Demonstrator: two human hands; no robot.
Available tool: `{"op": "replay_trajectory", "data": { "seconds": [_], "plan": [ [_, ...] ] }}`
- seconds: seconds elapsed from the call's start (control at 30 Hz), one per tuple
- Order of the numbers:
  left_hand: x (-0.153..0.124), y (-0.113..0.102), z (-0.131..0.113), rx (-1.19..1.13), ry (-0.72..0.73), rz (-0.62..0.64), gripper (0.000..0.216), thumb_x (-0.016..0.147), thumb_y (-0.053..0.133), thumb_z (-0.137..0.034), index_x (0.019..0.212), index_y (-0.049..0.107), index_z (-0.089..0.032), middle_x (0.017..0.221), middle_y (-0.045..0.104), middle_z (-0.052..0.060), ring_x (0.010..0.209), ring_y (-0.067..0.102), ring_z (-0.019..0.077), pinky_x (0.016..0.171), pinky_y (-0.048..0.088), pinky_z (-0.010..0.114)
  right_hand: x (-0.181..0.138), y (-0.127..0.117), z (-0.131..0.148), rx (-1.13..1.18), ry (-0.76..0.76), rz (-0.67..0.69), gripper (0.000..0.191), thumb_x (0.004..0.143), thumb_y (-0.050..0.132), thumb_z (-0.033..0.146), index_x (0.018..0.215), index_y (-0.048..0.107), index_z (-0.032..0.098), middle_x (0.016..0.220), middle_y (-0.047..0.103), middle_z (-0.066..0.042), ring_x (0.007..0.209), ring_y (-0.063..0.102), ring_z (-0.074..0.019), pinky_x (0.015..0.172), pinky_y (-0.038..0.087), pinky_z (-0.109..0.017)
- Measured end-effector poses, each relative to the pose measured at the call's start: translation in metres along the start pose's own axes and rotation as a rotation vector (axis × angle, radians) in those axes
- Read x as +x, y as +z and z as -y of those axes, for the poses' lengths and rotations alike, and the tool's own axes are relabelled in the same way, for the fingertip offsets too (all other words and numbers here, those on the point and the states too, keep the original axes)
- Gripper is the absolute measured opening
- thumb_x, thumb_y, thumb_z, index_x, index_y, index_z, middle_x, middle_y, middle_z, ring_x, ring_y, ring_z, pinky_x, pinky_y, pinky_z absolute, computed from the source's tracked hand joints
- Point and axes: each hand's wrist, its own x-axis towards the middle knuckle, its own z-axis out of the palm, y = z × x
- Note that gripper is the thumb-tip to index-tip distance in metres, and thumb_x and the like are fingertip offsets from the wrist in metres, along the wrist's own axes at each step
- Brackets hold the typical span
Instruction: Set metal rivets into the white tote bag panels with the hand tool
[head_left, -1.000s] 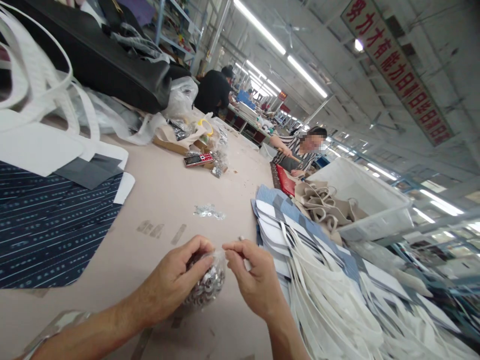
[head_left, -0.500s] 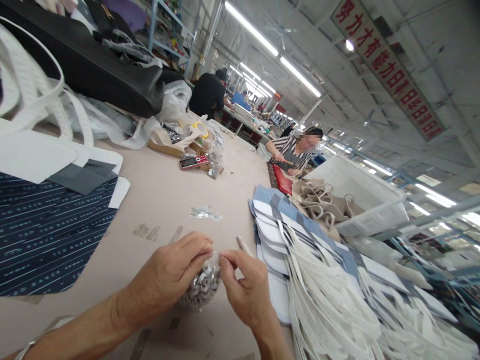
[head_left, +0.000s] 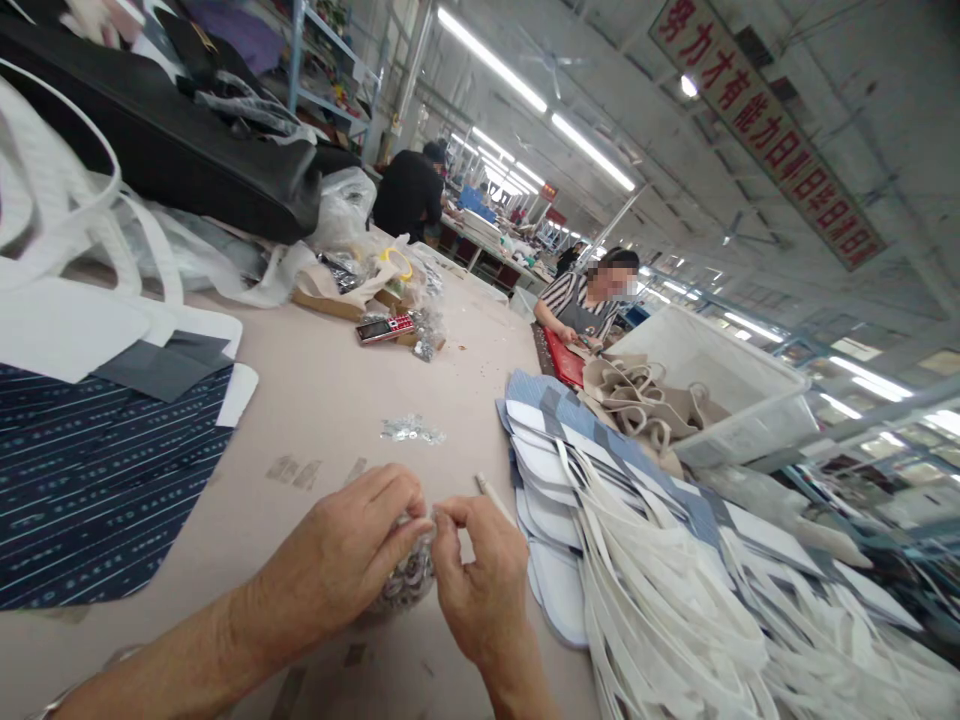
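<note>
head view — left hand [head_left: 341, 555], right hand [head_left: 476, 580], both pinching clear bag of metal rings [head_left: 409, 578]

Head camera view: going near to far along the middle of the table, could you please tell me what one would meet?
Left hand and right hand on a clear bag of metal rings → loose metal bits → red phone → yellow tape roll → person in black.

clear bag [head_left: 407, 580] | metal rings inside (probably) | on table, pinched
</note>
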Motion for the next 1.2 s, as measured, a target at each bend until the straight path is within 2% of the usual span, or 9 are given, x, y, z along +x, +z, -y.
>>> {"op": "replay_trajectory", "data": {
  "seconds": [0.17,0.3,0.4,0.53,0.63,0.77,0.97,1.07,1.2],
  "plan": [
    [0.011,-0.010,-0.003,0.056,0.103,0.048,0.026,0.109,0.043,-0.016,0.090,0.059,-0.022,0.092,0.061,0.001,0.090,0.058,0.0183,0.081,0.044,0.030,-0.003,-0.005,0.002,0.308,0.235,0.164,0.020,0.094,0.062,0.020,0.111,0.074,0.020,0.093,0.077,-0.002,0.077,0.067,-0.0137,0.068,0.049,-0.024],
    [0.005,-0.007,0.001,0.110,0.190,-0.052,0.025,0.109,0.045,-0.015,0.090,0.060,-0.021,0.087,0.060,0.000,0.083,0.055,0.0174,0.076,0.042,0.029,-0.012,0.003,0.001,0.328,0.376,0.152,0.009,0.090,0.071,0.026,0.086,0.078,0.021,0.077,0.073,0.001,0.072,0.061,-0.0145,0.067,0.044,-0.026],
    [0.001,-0.006,0.005,0.164,0.283,-0.100,0.024,0.107,0.048,-0.010,0.090,0.061,-0.021,0.089,0.063,0.001,0.083,0.057,0.0169,0.080,0.044,0.028,-0.016,0.011,-0.001,0.353,0.514,0.101,0.018,0.090,0.071,0.028,0.075,0.075,0.020,0.069,0.068,0.002,0.066,0.057,-0.0140,0.062,0.041,-0.026],
    [0.000,-0.004,0.008,0.069,0.087,-0.229,0.022,0.102,0.056,-0.014,0.083,0.062,-0.022,0.083,0.065,-0.003,0.081,0.063,0.0133,0.078,0.047,0.023,-0.015,0.016,-0.003,0.410,0.627,0.096,0.020,0.090,0.071,0.032,0.074,0.074,0.019,0.068,0.067,0.002,0.065,0.057,-0.0146,0.061,0.042,-0.026],
    [0.001,-0.002,0.009,-0.113,-0.238,-0.234,0.022,0.096,0.062,-0.030,0.076,0.064,-0.023,0.073,0.064,-0.005,0.069,0.062,0.0125,0.068,0.046,0.023,-0.014,0.015,-0.003,0.359,0.584,0.113,0.021,0.092,0.068,0.030,0.074,0.073,0.020,0.070,0.068,0.001,0.068,0.059,-0.0152,0.062,0.042,-0.026],
    [0.005,-0.002,0.008,-0.353,-0.591,-0.046,0.035,0.091,0.060,-0.054,0.074,0.062,-0.023,0.066,0.060,-0.005,0.064,0.057,0.0156,0.060,0.046,0.026,-0.016,0.012,0.001,0.196,0.392,0.082,0.012,0.094,0.065,0.024,0.087,0.073,0.020,0.079,0.073,0.000,0.072,0.063,-0.0155,0.066,0.043,-0.027],
    [0.013,0.000,0.002,-0.308,-0.510,0.000,0.034,0.094,0.055,-0.051,0.076,0.059,-0.023,0.067,0.057,-0.006,0.066,0.056,0.0159,0.064,0.044,0.028,-0.016,0.015,0.004,-0.018,0.106,-0.056,0.008,0.098,0.064,0.019,0.092,0.070,0.020,0.084,0.073,-0.003,0.082,0.067,-0.0190,0.076,0.049,-0.029],
    [0.015,-0.001,0.002,-0.245,-0.438,-0.023,0.030,0.095,0.056,-0.046,0.077,0.061,-0.023,0.069,0.061,-0.004,0.068,0.059,0.0166,0.067,0.044,0.029,-0.013,0.014,0.003,0.075,0.160,-0.031,0.011,0.098,0.062,0.021,0.093,0.072,0.020,0.084,0.074,-0.003,0.079,0.068,-0.0180,0.074,0.052,-0.028],
    [0.006,-0.001,-0.002,-0.250,-0.362,-0.022,0.025,0.098,0.054,-0.037,0.079,0.063,-0.022,0.073,0.065,-0.001,0.070,0.061,0.0167,0.068,0.045,0.028,-0.010,0.005,0.010,0.327,0.395,0.126,0.032,0.104,0.053,0.035,0.086,0.078,0.025,0.081,0.076,-0.002,0.078,0.073,-0.0206,0.069,0.058,-0.028]
  ]
}}
